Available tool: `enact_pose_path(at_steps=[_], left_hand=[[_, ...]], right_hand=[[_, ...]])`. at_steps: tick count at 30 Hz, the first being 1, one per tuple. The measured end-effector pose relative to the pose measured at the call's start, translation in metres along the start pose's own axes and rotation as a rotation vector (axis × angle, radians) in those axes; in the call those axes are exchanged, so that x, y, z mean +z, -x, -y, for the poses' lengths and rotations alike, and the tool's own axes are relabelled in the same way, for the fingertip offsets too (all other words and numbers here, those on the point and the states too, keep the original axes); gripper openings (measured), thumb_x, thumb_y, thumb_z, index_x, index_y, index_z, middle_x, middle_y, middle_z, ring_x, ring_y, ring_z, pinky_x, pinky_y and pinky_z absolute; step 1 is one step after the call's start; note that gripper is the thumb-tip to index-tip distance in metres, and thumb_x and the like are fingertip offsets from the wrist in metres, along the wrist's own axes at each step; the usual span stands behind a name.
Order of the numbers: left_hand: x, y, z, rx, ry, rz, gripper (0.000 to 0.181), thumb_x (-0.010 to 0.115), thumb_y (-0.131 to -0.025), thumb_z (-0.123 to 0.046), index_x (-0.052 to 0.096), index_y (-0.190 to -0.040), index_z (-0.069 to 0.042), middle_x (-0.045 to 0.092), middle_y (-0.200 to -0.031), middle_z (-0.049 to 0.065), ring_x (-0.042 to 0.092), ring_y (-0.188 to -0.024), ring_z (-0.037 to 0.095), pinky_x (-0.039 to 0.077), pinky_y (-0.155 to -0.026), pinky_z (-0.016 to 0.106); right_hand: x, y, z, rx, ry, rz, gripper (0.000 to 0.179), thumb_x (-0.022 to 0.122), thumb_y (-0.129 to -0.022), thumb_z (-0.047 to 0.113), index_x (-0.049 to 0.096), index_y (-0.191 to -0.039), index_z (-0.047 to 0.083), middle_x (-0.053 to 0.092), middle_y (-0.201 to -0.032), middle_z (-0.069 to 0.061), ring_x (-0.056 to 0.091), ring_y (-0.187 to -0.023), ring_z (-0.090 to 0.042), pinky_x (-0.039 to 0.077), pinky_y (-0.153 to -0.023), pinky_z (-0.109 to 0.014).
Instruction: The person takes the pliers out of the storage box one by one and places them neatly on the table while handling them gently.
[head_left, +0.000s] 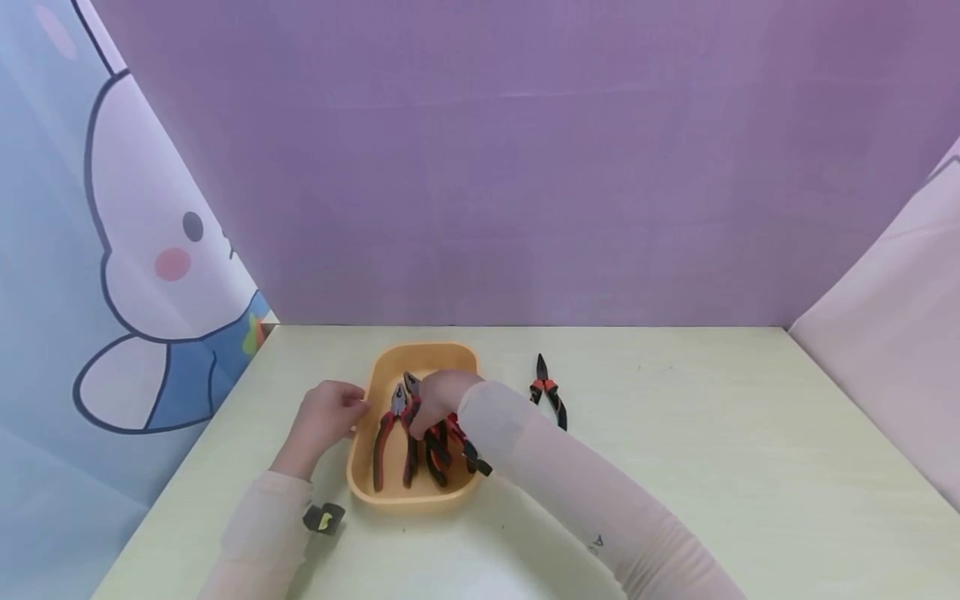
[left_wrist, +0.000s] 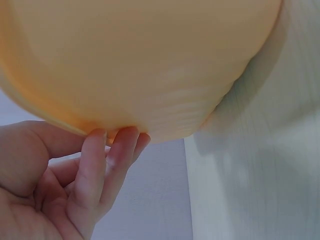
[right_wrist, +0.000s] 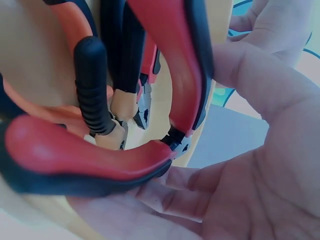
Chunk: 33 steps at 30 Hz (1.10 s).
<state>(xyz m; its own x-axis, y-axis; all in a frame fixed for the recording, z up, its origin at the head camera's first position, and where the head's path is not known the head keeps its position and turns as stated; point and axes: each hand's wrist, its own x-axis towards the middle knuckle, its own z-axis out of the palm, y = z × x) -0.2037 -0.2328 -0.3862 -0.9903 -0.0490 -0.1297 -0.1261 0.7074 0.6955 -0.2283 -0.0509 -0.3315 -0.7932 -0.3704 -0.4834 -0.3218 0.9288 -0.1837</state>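
Observation:
A yellow-orange plastic basin [head_left: 416, 503] stands on the table with several pliers inside. My left hand [head_left: 321, 423] pinches its left rim, fingertips [left_wrist: 125, 140] against the outer wall in the left wrist view. Over the basin, my right hand [head_left: 444, 395] holds red-and-black pliers [right_wrist: 185, 75]; their handles are spread, the thumb lies along one handle and the fingers are under the other. Red-handled pliers [head_left: 380, 450] lie at the basin's left side with spread handles. Beneath the held pair, black-and-orange pliers [right_wrist: 91, 85] show in the right wrist view. My right hand and forearm hide part of the basin.
Another pair of black-and-orange pliers [head_left: 551, 392] lies on the pale table [head_left: 712, 433] right of the basin, jaws pointing away, partly behind my right sleeve. A purple backdrop [head_left: 487, 183] rises behind the table. At the left hangs a cartoon-printed cloth [head_left: 45, 275].

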Motion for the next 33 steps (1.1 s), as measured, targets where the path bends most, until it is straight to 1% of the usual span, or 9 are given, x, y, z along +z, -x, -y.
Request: enact_pose_path(at_steps=[6, 11, 14, 22, 26, 28, 30, 33], left_hand=[[-0.001, 0.0, 0.0, -0.012, -0.006, 0.006, 0.03, 0.056, -0.089, -0.003, 0.058, -0.115, 0.012, 0.062, -0.11, 0.029, 0.067, -0.079, 0.024, 0.06, -0.06, 0.03], [-0.002, 0.001, 0.0, -0.02, -0.007, 0.012, 0.031, 0.056, -0.089, -0.003, 0.057, -0.116, 0.012, 0.061, -0.112, 0.029, 0.067, -0.08, 0.025, 0.06, -0.06, 0.03], [-0.002, 0.001, -0.001, -0.019, -0.004, 0.01, 0.032, 0.056, -0.089, -0.003, 0.057, -0.117, 0.013, 0.062, -0.11, 0.029, 0.067, -0.079, 0.025, 0.06, -0.06, 0.03], [-0.002, -0.001, 0.001, -0.018, -0.004, 0.009, 0.032, 0.057, -0.089, -0.003, 0.057, -0.117, 0.013, 0.064, -0.104, 0.027, 0.067, -0.075, 0.022, 0.06, -0.059, 0.029], [-0.002, -0.002, 0.002, -0.009, -0.01, 0.004, 0.032, 0.057, -0.089, -0.003, 0.056, -0.117, 0.013, 0.065, -0.103, 0.028, 0.068, -0.074, 0.022, 0.059, -0.059, 0.029], [-0.002, -0.002, 0.002, -0.008, -0.014, 0.004, 0.032, 0.057, -0.089, -0.003, 0.056, -0.117, 0.013, 0.065, -0.103, 0.028, 0.068, -0.073, 0.022, 0.059, -0.058, 0.029], [-0.002, -0.001, 0.002, -0.011, -0.015, 0.005, 0.033, 0.057, -0.089, -0.003, 0.056, -0.117, 0.013, 0.065, -0.103, 0.028, 0.068, -0.074, 0.022, 0.059, -0.058, 0.029], [-0.002, -0.001, 0.001, -0.017, -0.013, 0.007, 0.033, 0.057, -0.089, -0.003, 0.056, -0.117, 0.013, 0.064, -0.105, 0.028, 0.068, -0.075, 0.022, 0.059, -0.059, 0.029]], right_hand=[[-0.003, 0.004, 0.001, -0.006, -0.014, -0.031, 0.027, 0.072, -0.075, 0.039, 0.06, -0.077, 0.015, 0.061, -0.079, 0.004, 0.053, -0.07, -0.012, 0.045, -0.055, -0.024], [-0.006, 0.006, 0.002, -0.013, -0.052, -0.031, 0.026, 0.073, -0.076, 0.037, 0.063, -0.084, 0.014, 0.066, -0.085, 0.002, 0.059, -0.078, -0.015, 0.048, -0.058, -0.024], [-0.008, 0.008, 0.002, -0.017, -0.074, -0.026, 0.027, 0.074, -0.076, 0.036, 0.063, -0.087, 0.013, 0.067, -0.088, 0.0, 0.061, -0.081, -0.016, 0.049, -0.059, -0.025], [-0.013, 0.013, 0.004, -0.015, -0.057, -0.035, 0.028, 0.074, -0.077, 0.037, 0.062, -0.086, 0.013, 0.068, -0.088, 0.0, 0.056, -0.071, -0.013, 0.049, -0.059, -0.025], [-0.016, 0.015, 0.004, -0.021, -0.055, -0.043, 0.028, 0.074, -0.077, 0.037, 0.062, -0.086, 0.013, 0.069, -0.09, -0.001, 0.057, -0.072, -0.013, 0.049, -0.059, -0.025], [-0.017, 0.016, 0.004, -0.027, -0.054, -0.046, 0.027, 0.073, -0.077, 0.036, 0.062, -0.085, 0.013, 0.067, -0.087, 0.0, 0.057, -0.072, -0.013, 0.048, -0.058, -0.024], [-0.018, 0.017, 0.003, -0.039, -0.05, -0.051, 0.025, 0.073, -0.078, 0.036, 0.062, -0.08, 0.013, 0.064, -0.08, 0.002, 0.054, -0.068, -0.013, 0.045, -0.055, -0.024], [-0.02, 0.019, 0.0, -0.061, -0.047, -0.056, 0.027, 0.072, -0.078, 0.034, 0.057, -0.07, 0.014, 0.053, -0.066, 0.004, 0.047, -0.06, -0.012, 0.037, -0.049, -0.024]])
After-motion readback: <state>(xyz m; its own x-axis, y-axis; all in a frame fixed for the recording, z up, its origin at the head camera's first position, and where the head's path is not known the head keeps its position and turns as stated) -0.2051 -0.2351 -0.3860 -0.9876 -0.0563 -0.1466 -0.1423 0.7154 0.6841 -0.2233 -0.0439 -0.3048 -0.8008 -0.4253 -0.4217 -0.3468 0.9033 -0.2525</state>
